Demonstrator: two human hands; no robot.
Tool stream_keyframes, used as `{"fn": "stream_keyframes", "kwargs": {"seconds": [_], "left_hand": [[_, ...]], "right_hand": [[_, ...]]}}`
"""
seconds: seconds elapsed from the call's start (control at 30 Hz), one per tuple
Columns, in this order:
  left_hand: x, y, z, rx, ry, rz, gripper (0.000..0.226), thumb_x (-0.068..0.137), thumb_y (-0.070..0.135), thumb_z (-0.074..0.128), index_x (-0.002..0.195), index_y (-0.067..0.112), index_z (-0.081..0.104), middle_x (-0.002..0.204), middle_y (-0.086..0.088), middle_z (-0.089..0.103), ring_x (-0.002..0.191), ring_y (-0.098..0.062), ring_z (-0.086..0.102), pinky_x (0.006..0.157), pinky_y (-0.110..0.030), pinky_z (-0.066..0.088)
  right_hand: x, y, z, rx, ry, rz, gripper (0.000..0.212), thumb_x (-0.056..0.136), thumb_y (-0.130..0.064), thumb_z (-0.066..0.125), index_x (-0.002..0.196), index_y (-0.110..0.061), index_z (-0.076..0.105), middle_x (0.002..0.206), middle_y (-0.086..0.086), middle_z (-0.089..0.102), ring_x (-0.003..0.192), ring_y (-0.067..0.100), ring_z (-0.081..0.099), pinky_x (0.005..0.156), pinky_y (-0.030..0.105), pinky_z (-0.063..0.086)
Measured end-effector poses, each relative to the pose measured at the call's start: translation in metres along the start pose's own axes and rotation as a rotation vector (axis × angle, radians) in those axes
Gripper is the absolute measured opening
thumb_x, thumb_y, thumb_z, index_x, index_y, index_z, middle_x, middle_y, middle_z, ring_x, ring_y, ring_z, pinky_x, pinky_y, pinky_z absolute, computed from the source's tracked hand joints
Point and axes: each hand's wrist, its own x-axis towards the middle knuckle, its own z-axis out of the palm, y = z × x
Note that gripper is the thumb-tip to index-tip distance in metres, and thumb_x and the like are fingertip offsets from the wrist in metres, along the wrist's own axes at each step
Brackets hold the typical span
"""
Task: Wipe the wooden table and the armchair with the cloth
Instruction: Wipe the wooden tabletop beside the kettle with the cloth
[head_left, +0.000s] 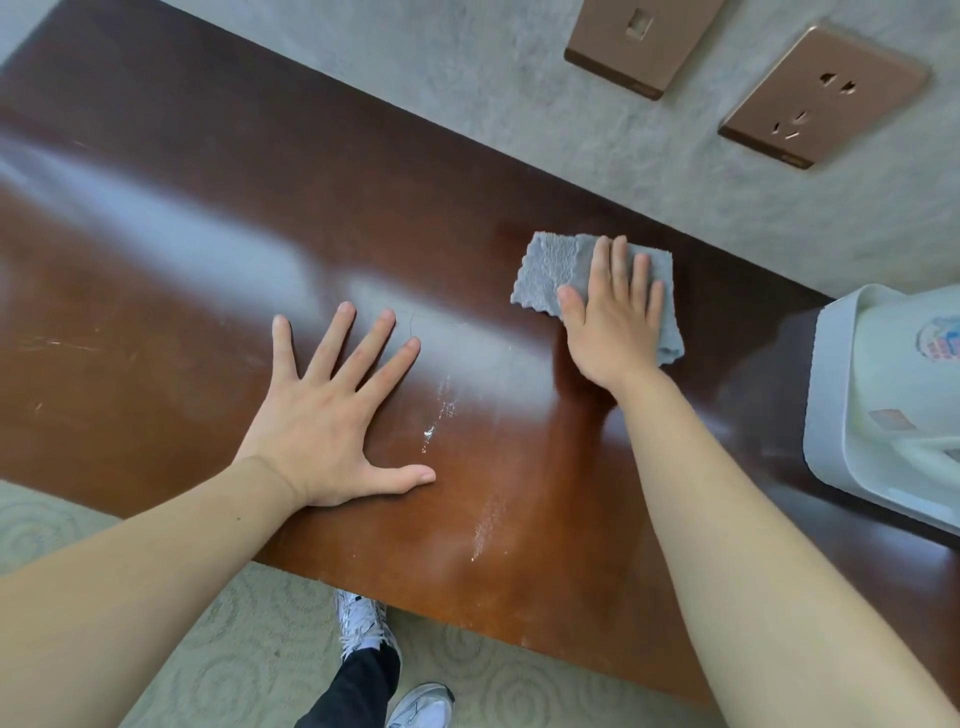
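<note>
Right hand (610, 322) was laid flat on the grey cloth (550, 270), fingers (621, 260) straight and close together, pressed onto the cloth rather than curled round it. Cloth was folded and lay on the brown wooden worktop (208, 249), toward its far edge near the wall (467, 78); part of it was left uncovered to the left of the hand. Left hand (332, 415) was planted palm-down on bare worktop, fingers straight and spread wide apart, nothing held, well apart from the cloth. White streaks (441, 410) were seen on the wood between the two hands, running toward the near edge. A white plastic container (857, 405) was set on the worktop at the right, near the right forearm. Two bronze socket plates (826, 98) were mounted on the wall. White sneakers (363, 623) were seen on patterned carpet (234, 649) below the worktop edge. Armchair not in view
</note>
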Motion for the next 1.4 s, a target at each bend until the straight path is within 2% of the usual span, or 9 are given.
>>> {"fn": "stream_keyframes", "kwargs": {"seconds": [0.17, 0.47, 0.6, 0.77, 0.93, 1.07, 1.17, 1.27, 1.4], "left_hand": [[0.000, 0.000, 0.001, 0.002, 0.015, 0.004, 0.121, 0.069, 0.101, 0.018, 0.161, 0.024, 0.023, 0.169, -0.008, 0.018, 0.155, -0.039, 0.014, 0.111, -0.079, 0.012], [0.003, -0.004, 0.002, 0.016, 0.007, -0.031, 0.125, 0.066, 0.103, 0.013, 0.162, 0.023, 0.016, 0.170, -0.006, 0.014, 0.156, -0.033, 0.010, 0.114, -0.075, 0.012], [-0.002, 0.000, 0.004, 0.037, 0.004, -0.048, 0.129, 0.063, 0.104, 0.011, 0.162, 0.021, 0.010, 0.171, -0.003, 0.008, 0.157, -0.029, 0.006, 0.116, -0.073, 0.009], [-0.002, 0.003, 0.001, 0.067, -0.021, -0.043, 0.129, 0.064, 0.104, 0.010, 0.161, 0.018, 0.016, 0.170, -0.005, 0.013, 0.157, -0.030, 0.009, 0.114, -0.075, 0.010], [-0.003, 0.003, -0.001, 0.038, -0.022, -0.040, 0.129, 0.065, 0.103, 0.011, 0.161, 0.016, 0.023, 0.169, -0.005, 0.018, 0.157, -0.031, 0.012, 0.113, -0.077, 0.011], [-0.001, 0.001, 0.000, 0.006, -0.021, -0.028, 0.128, 0.067, 0.102, 0.017, 0.159, 0.015, 0.028, 0.168, -0.007, 0.023, 0.156, -0.033, 0.017, 0.112, -0.078, 0.012], [-0.002, 0.000, -0.001, -0.003, -0.024, -0.028, 0.128, 0.067, 0.102, 0.020, 0.159, 0.014, 0.028, 0.168, -0.007, 0.021, 0.156, -0.033, 0.015, 0.112, -0.079, 0.012], [-0.002, 0.000, -0.002, -0.023, -0.021, -0.027, 0.128, 0.067, 0.102, 0.023, 0.159, 0.014, 0.028, 0.168, -0.007, 0.020, 0.156, -0.033, 0.014, 0.112, -0.078, 0.011], [-0.001, -0.001, 0.000, -0.044, 0.001, -0.020, 0.127, 0.067, 0.101, 0.025, 0.158, 0.013, 0.032, 0.167, -0.007, 0.023, 0.155, -0.034, 0.017, 0.112, -0.078, 0.011]], "right_hand": [[0.026, -0.005, -0.004, -0.002, 0.006, -0.027, 0.065, 0.103, -0.046, 0.018, 0.157, -0.019, -0.007, 0.166, 0.001, -0.010, 0.151, 0.025, -0.014, 0.120, 0.045, -0.010], [0.016, -0.008, -0.008, 0.011, -0.023, -0.168, 0.060, 0.104, -0.039, 0.018, 0.157, -0.022, -0.005, 0.166, 0.000, -0.009, 0.151, 0.021, -0.013, 0.122, 0.042, -0.010], [-0.041, -0.007, 0.007, 0.048, -0.002, -0.177, 0.061, 0.103, -0.038, 0.019, 0.157, -0.020, -0.003, 0.166, 0.000, -0.006, 0.152, 0.017, -0.010, 0.123, 0.041, -0.006], [-0.140, -0.002, 0.021, 0.140, -0.032, -0.167, 0.068, 0.102, -0.040, 0.017, 0.152, -0.017, -0.024, 0.164, 0.001, -0.020, 0.148, 0.012, -0.023, 0.122, 0.038, -0.010], [-0.213, -0.002, 0.037, 0.116, -0.073, -0.119, 0.068, 0.101, -0.046, 0.012, 0.155, -0.017, -0.015, 0.163, 0.002, -0.021, 0.149, 0.014, -0.023, 0.120, 0.037, -0.012], [-0.165, -0.009, 0.030, 0.098, -0.058, -0.101, 0.066, 0.095, -0.051, -0.001, 0.151, -0.024, -0.021, 0.160, -0.007, -0.025, 0.146, 0.010, -0.028, 0.119, 0.035, -0.018], [-0.105, -0.011, 0.021, 0.050, -0.023, -0.101, 0.068, 0.093, -0.051, -0.005, 0.153, -0.021, -0.017, 0.163, -0.004, -0.020, 0.149, 0.013, -0.022, 0.120, 0.037, -0.016], [-0.038, -0.016, 0.010, 0.019, -0.011, -0.108, 0.069, 0.097, -0.049, 0.005, 0.156, -0.016, -0.008, 0.166, 0.002, -0.011, 0.151, 0.019, -0.012, 0.120, 0.040, -0.011], [0.028, -0.022, 0.001, 0.003, -0.014, -0.097, 0.067, 0.102, -0.047, 0.015, 0.157, -0.017, -0.007, 0.166, 0.001, -0.010, 0.151, 0.019, -0.011, 0.120, 0.042, -0.011]]}}
